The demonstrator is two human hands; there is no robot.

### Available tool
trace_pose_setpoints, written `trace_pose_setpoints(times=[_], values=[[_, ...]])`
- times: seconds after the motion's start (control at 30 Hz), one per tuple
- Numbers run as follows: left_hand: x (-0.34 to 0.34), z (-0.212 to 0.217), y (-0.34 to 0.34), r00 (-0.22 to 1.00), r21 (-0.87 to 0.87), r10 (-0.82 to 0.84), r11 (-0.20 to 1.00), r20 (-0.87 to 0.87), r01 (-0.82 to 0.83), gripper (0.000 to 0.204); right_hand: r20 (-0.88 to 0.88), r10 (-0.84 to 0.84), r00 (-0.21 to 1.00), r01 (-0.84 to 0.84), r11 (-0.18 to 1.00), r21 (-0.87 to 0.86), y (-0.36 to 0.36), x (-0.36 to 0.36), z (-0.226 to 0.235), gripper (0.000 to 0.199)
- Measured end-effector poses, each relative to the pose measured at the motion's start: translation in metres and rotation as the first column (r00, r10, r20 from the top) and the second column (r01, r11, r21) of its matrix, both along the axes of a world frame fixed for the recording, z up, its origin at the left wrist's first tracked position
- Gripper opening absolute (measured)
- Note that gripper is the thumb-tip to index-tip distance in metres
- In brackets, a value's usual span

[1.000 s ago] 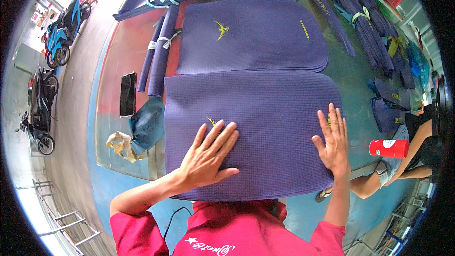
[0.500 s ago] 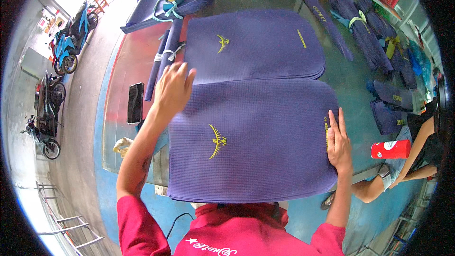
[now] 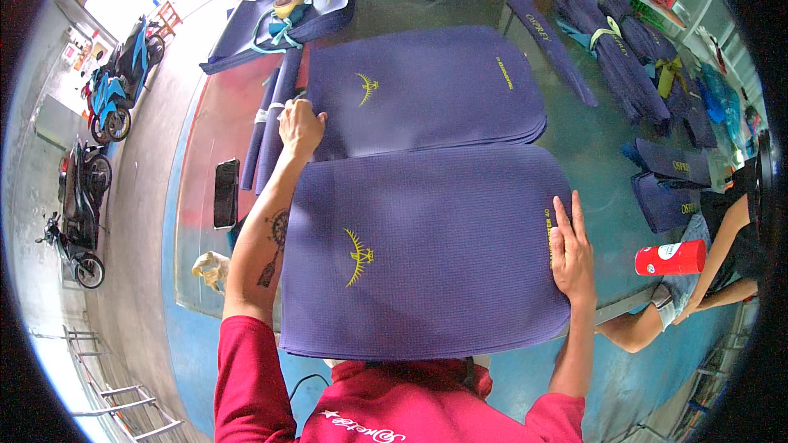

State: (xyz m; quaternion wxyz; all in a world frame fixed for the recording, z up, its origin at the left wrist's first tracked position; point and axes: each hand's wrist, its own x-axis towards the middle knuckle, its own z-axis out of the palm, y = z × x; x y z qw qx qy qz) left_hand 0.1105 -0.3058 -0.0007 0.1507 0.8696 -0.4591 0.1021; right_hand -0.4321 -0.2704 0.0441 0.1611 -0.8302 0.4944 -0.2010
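Head view: I look down on a glass-topped table point(image 3: 591, 148) covered with purple fabric panels. The near purple panel point(image 3: 427, 246), with a yellow crest printed left of its middle, lies flat along the table's near edge and overhangs it toward me. My right hand point(image 3: 572, 253) rests flat on that panel's right edge, fingers stretched out together and pointing away from me, palm down, holding nothing. My left hand point(image 3: 300, 127) is reached out to the panel's far left corner, fingers curled down where this panel meets the far stack of panels point(image 3: 435, 90); I cannot tell whether it pinches the fabric or only presses on it.

The far stack sits just beyond the near panel, toward the middle of the table, its near edge touching or slightly overlapping it. Left of my left hand, two rolled purple pieces point(image 3: 269, 127) lie along the table's left edge, and a dark phone point(image 3: 226, 193) lies nearer me on that same side. At the far left corner is a folded purple bundle with a tape roll point(image 3: 286, 5) on top. Bundled purple strips point(image 3: 624, 57) lie toward the far right corner. Off the table's right near corner, another person's arm point(image 3: 722, 254) reaches beside a red can point(image 3: 670, 258).
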Motion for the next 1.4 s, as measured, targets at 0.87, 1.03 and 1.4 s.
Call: trace_pose_setpoints(times=[0.87, 1.03, 1.4], values=[[-0.161, 0.286, -0.011, 0.598, -0.787, -0.713, 0.58, -0.366, 0.209, 0.029, 0.824, -0.46, 0.33, -0.651, 0.522, 0.552, -0.002, 0.043, 0.05, 0.087], [-0.141, 0.283, 0.109, 0.416, -0.858, -0.767, 0.511, -0.488, -0.064, 0.034, 0.895, -0.441, -0.062, -0.855, 0.486, 0.181, -0.03, 0.023, 0.058, 0.1], [-0.114, 0.071, 0.296, 0.148, -0.554, -0.534, 0.807, -0.832, -0.203, 0.049, 0.544, -0.319, 0.776, -0.217, 0.676, 0.705, -0.008, -0.039, 0.03, 0.029]])
